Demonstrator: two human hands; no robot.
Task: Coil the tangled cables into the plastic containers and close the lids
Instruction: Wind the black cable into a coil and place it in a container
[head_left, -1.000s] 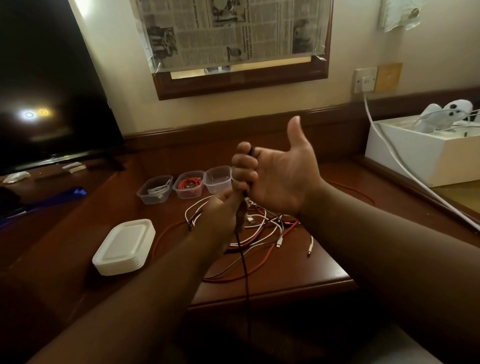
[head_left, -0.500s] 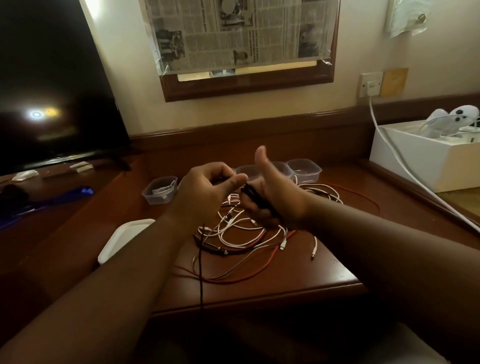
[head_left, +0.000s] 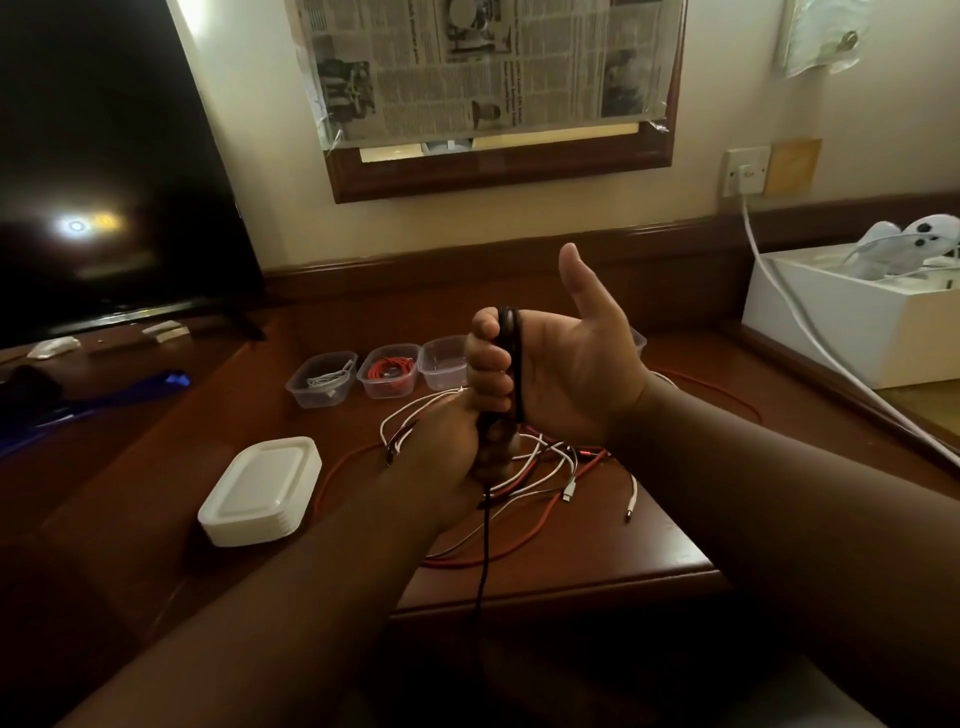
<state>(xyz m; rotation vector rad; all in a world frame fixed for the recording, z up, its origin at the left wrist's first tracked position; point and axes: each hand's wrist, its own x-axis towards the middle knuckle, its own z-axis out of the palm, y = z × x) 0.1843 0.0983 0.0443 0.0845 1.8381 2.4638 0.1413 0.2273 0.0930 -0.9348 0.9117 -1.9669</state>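
A black cable is looped around the fingers of my right hand, which is raised palm toward me with the thumb up. My left hand sits just below it, pinching the same cable, whose free end hangs down past the table edge. Under my hands lies a tangle of white and red cables. Behind it stand three clear plastic containers: one with a white cable, one with a red cable, one that looks empty. A stack of white lids lies at the left.
A dark TV screen fills the left. A white box stands at the right, with a white power cord running from the wall socket across the table corner. The wooden table's front edge is close below my hands.
My right hand has risen and turned palm toward me again with the black cable looped on it. My left hand has dropped from beside it to below it, drawing the cable down.
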